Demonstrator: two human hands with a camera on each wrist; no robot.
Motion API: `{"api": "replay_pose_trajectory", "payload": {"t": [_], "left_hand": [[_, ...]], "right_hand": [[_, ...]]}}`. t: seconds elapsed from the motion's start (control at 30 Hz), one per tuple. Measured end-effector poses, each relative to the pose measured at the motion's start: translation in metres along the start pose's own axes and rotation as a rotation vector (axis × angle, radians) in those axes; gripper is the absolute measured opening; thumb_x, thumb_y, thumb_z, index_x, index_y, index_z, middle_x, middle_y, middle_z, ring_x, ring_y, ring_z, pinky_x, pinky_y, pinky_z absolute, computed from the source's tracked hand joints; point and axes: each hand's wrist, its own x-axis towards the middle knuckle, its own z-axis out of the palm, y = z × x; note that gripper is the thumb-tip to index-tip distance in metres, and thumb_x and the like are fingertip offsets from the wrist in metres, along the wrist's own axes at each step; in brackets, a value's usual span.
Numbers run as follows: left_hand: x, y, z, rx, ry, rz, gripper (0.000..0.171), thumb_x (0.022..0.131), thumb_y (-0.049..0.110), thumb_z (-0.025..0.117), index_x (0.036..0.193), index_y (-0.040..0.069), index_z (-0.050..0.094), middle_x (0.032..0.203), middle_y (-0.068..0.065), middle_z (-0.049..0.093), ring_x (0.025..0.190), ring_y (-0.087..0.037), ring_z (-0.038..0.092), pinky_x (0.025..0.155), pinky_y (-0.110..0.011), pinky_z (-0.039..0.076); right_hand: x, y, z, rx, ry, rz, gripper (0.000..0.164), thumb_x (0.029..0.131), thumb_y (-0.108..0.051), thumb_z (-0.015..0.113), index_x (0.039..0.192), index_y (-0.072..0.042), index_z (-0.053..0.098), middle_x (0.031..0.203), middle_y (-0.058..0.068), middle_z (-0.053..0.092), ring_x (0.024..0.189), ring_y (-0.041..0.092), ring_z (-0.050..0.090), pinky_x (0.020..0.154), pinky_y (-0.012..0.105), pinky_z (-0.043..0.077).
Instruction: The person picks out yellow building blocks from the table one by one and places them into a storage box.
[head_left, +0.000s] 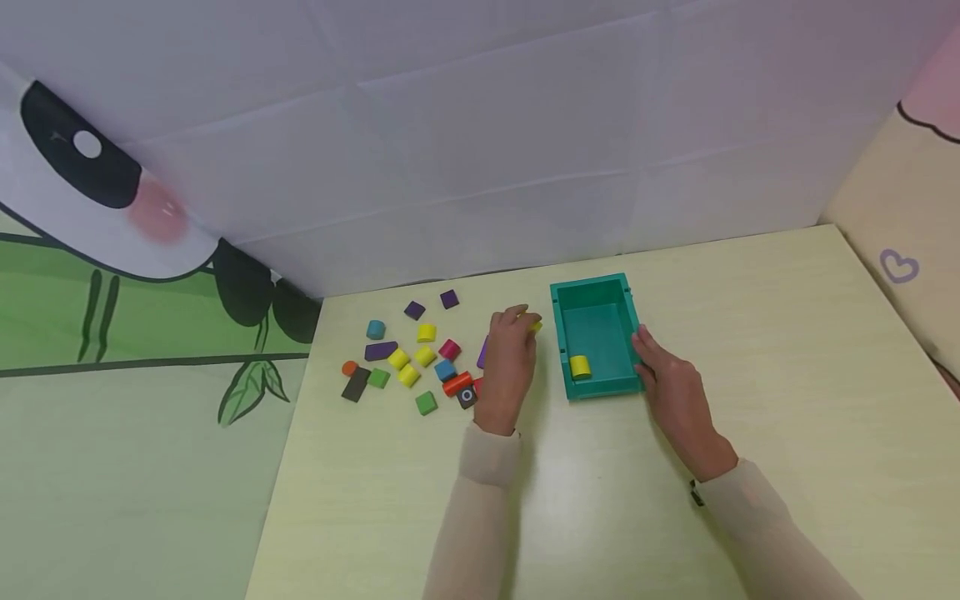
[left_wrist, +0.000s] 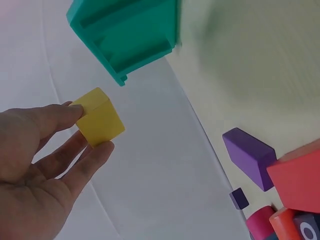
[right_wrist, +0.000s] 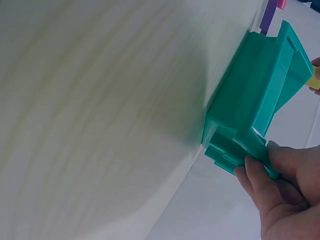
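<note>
My left hand (head_left: pixel 510 358) pinches a yellow block (left_wrist: pixel 101 117) between thumb and fingertips, held up beside the left wall of a green bin (head_left: pixel 600 387). In the left wrist view the block shows flat faces and part of the bin appears above it. My right hand (head_left: pixel 678 400) grips the bin's right rim, thumb on top and fingers beneath the edge in the right wrist view. Inside the bin, a yellow half-round block (head_left: pixel 580 367) lies in the near left corner. A purple block (left_wrist: pixel 250 157) and a red block (left_wrist: pixel 300 177) lie under the left hand, partly hidden by it from the head.
Left of the hands several loose blocks are scattered: yellow (head_left: pixel 427 332), blue (head_left: pixel 446 371), green (head_left: pixel 426 403), dark purple (head_left: pixel 449 299) and a black one with a white ring (head_left: pixel 467 396). A pale cloth wall (head_left: pixel 487 225) rises at the table's back edge.
</note>
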Motion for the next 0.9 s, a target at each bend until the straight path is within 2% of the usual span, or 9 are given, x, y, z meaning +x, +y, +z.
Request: {"api": "replay_pose_trajectory", "payload": {"t": [0.33,0.67,0.9], "left_hand": [[-0.003,0.011,0.003,-0.030,-0.014,0.049,0.026,0.103,0.003,0.067,0.128,0.007,0.075,0.146,-0.012,0.063,0.132,-0.029,0.057,0.107,-0.033,0.055],[-0.005,0.026,0.007,-0.019,-0.047,0.114,0.026,0.104,0.003,0.065,0.128,0.005,0.074,0.146,-0.013,0.062,0.132,-0.028,0.057,0.111,-0.030,0.052],[-0.009,0.034,0.014,0.026,-0.061,0.170,0.027,0.102,0.002,0.068,0.128,0.006,0.074,0.146,-0.011,0.062,0.131,-0.027,0.057,0.110,-0.029,0.052]], "right_hand": [[0.000,0.000,0.000,0.006,-0.008,0.008,0.054,0.092,0.012,0.072,0.143,0.010,0.056,0.152,0.024,0.052,0.134,0.046,0.055,0.102,0.059,0.052],[0.001,0.000,0.000,0.011,-0.006,0.009,0.054,0.092,0.012,0.072,0.144,0.009,0.056,0.152,0.024,0.052,0.134,0.046,0.055,0.103,0.060,0.052],[0.000,-0.001,0.000,0.007,-0.006,0.011,0.054,0.092,0.012,0.073,0.144,0.009,0.056,0.152,0.023,0.052,0.134,0.046,0.056,0.103,0.060,0.051]]}}
